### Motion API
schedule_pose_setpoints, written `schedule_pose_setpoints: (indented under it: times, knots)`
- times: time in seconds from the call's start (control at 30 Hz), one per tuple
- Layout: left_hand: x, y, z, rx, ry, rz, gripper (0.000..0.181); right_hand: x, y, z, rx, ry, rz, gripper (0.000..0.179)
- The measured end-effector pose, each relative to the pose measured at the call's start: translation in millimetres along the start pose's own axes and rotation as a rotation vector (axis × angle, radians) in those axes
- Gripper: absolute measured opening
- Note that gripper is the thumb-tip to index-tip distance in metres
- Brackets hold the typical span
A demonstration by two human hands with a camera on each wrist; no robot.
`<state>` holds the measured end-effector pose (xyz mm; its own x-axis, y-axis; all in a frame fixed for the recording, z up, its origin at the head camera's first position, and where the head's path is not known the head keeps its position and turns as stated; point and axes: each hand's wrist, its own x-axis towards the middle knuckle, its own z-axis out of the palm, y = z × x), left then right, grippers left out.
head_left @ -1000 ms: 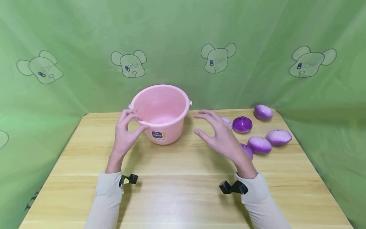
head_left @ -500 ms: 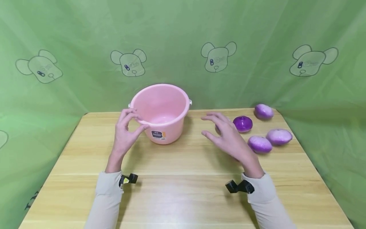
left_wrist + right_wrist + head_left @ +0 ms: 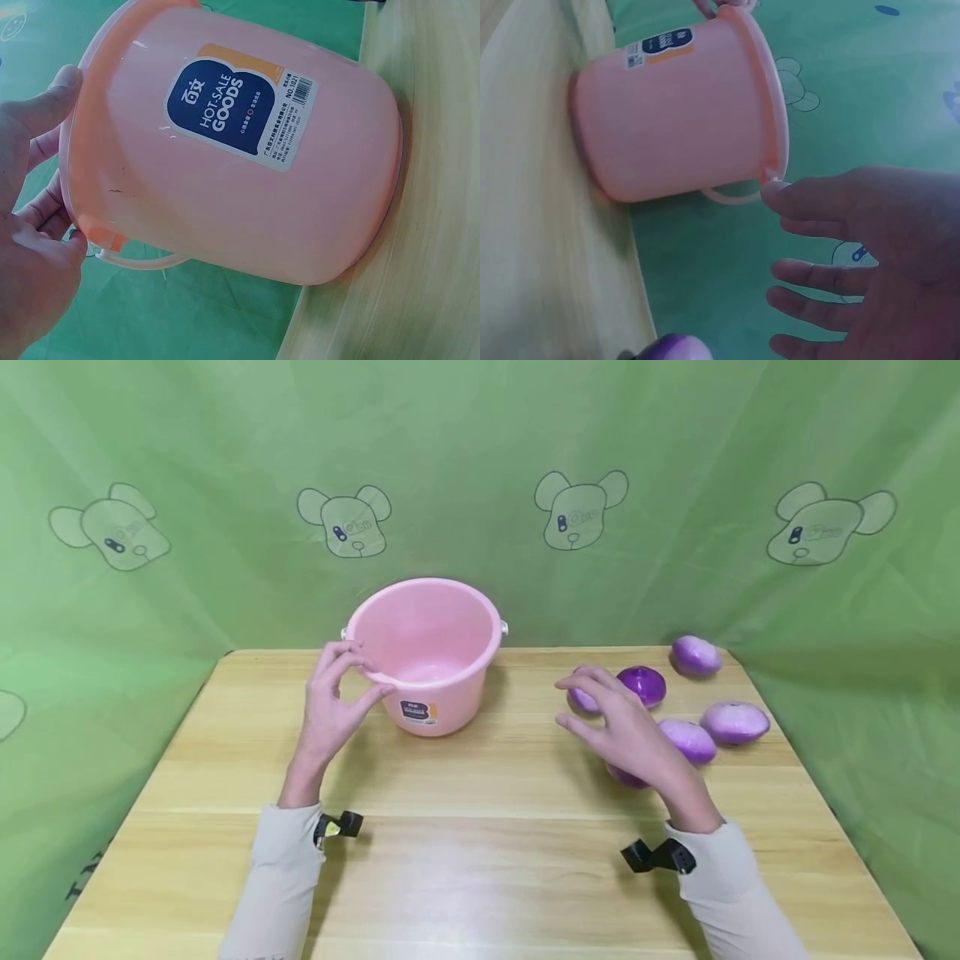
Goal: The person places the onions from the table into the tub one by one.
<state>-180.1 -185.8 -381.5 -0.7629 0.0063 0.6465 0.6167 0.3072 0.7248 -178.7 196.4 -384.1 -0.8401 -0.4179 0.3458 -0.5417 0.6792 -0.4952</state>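
In the head view, a pink bucket [image 3: 457, 702] stands upright near the table's back edge. My left hand [image 3: 330, 714] pinches its near-left rim between thumb and fingers; the left wrist view shows the thumb [image 3: 56, 97] at the rim. My right hand [image 3: 626, 731] holds nothing, its fingers loosely bent and spread above the purple onions. One onion [image 3: 582, 692] lies by its fingertips and another [image 3: 628, 775] is partly hidden beneath the hand. In the right wrist view, the palm and fingers [image 3: 817, 277] show apart from the onion [image 3: 676, 347] below.
Several more onions lie on the right of the wooden table [image 3: 450, 877]: a dark one [image 3: 642, 685], one at the back corner [image 3: 696, 657], and two side by side, one [image 3: 688, 741] left of the other [image 3: 735, 722]. A green curtain [image 3: 465, 435] encloses the back and sides.
My right hand has moved right and slightly toward me, away from the bucket and over the onions. My left hand keeps its grip on the rim, and the bucket stays in place.
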Motion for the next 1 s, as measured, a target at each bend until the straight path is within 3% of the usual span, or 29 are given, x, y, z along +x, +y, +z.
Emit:
schedule_pose_setpoints:
  times: [0.7, 1.0]
  knots:
    - [1.9, 3.0, 1.8, 0.015, 0.001, -0.004, 0.029, -14.6, 21, 2, -0.024, -0.095, 0.054, 0.04]
    - [1.3, 1.6, 1.3, 0.012, 0.002, 0.007, 0.029, -18.6, 32, 4, -0.054, -0.145, 0.114, 0.04]
